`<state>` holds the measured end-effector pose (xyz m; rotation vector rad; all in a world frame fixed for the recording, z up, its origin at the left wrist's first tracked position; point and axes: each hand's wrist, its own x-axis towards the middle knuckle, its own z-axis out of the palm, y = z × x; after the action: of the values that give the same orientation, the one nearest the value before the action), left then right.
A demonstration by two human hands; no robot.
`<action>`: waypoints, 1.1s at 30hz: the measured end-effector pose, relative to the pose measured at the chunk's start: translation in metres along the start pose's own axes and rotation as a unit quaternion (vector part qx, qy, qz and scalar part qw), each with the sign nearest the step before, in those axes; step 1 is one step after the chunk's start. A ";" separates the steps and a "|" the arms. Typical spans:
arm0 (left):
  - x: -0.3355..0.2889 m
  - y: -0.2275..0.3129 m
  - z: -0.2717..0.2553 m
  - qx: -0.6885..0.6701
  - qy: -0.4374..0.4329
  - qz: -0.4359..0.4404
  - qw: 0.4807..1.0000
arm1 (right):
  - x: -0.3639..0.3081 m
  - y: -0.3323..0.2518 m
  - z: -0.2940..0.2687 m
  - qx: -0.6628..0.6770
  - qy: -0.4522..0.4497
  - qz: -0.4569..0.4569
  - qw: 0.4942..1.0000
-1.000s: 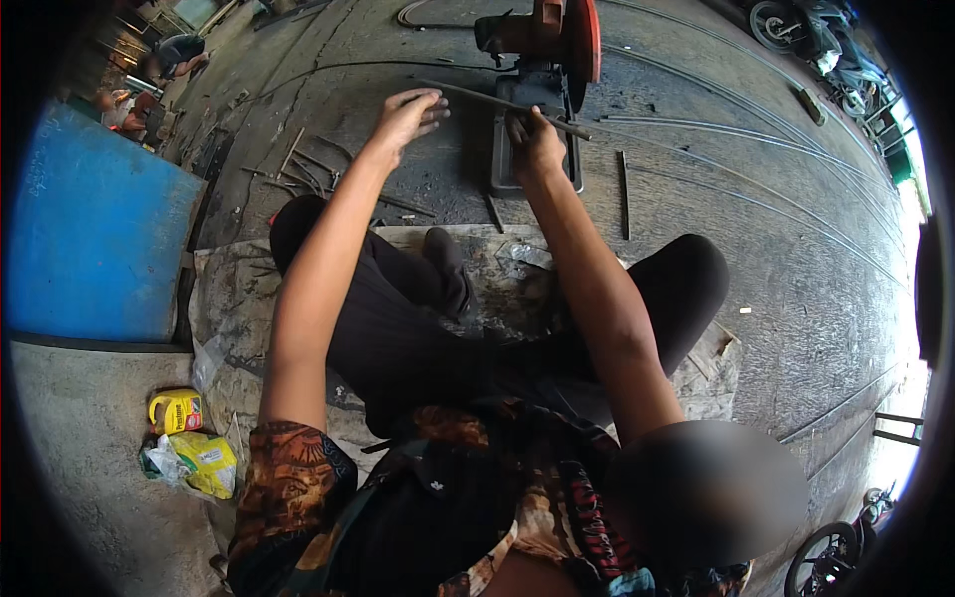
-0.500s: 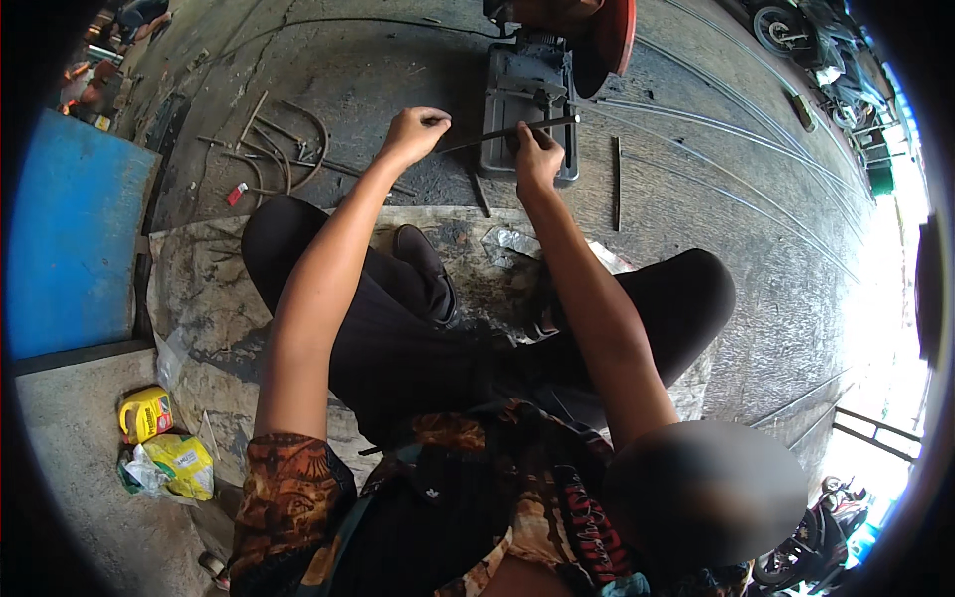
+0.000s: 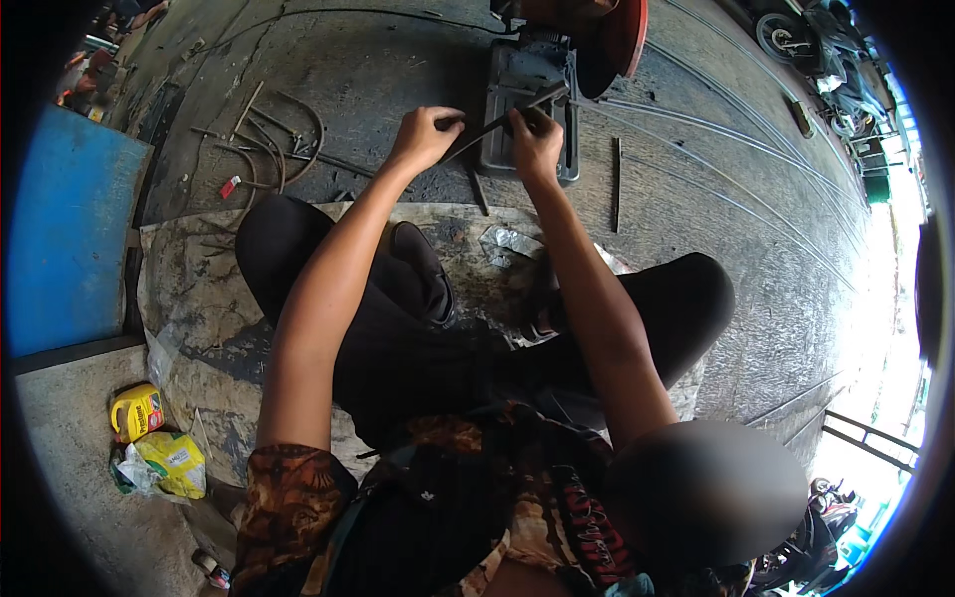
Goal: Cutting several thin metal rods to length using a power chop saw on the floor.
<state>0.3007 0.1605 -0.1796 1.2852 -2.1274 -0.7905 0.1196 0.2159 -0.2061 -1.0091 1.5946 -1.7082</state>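
My right hand (image 3: pixel 538 147) is closed round a dark metal bar (image 3: pixel 487 130), fingers and thumb pinching it near its middle. The bar slants up to the right, its far end over the black base (image 3: pixel 497 162) of a cut-off saw (image 3: pixel 595 35) with a red disc guard. My left hand (image 3: pixel 426 139) is just left of the bar, its fingers curled in and pressed together. Whether it grips the bar's near end or some small thing is hidden by the fingers.
Bent rods (image 3: pixel 284 149) lie on the floor at left, near a small red packet (image 3: pixel 230 187). A short dark bar (image 3: pixel 617 184) lies right of the saw. Long thin rods (image 3: pixel 746 139) run off to the right. A yellow jug (image 3: pixel 137 412) stands by a blue panel (image 3: pixel 75 239).
The bar has tilted, its far end rising up and left over the saw base. My left hand has shifted slightly right, nearer my right hand, which has turned with the bar.
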 end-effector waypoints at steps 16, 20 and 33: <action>-0.004 0.013 -0.008 -0.057 -0.010 -0.013 0.998 | 0.023 -0.021 -0.008 -0.038 -0.028 -0.083 0.995; -0.007 0.006 -0.013 -0.076 -0.004 -0.007 0.997 | 0.036 -0.027 0.004 -0.036 -0.064 -0.069 0.995; -0.018 -0.017 -0.017 -0.187 0.024 -0.014 0.982 | 0.039 -0.066 0.052 -0.073 -0.045 -0.118 0.989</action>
<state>0.3299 0.1668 -0.1826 1.1209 -1.8147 -1.0983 0.1473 0.1621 -0.1354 -1.3758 1.6127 -1.6896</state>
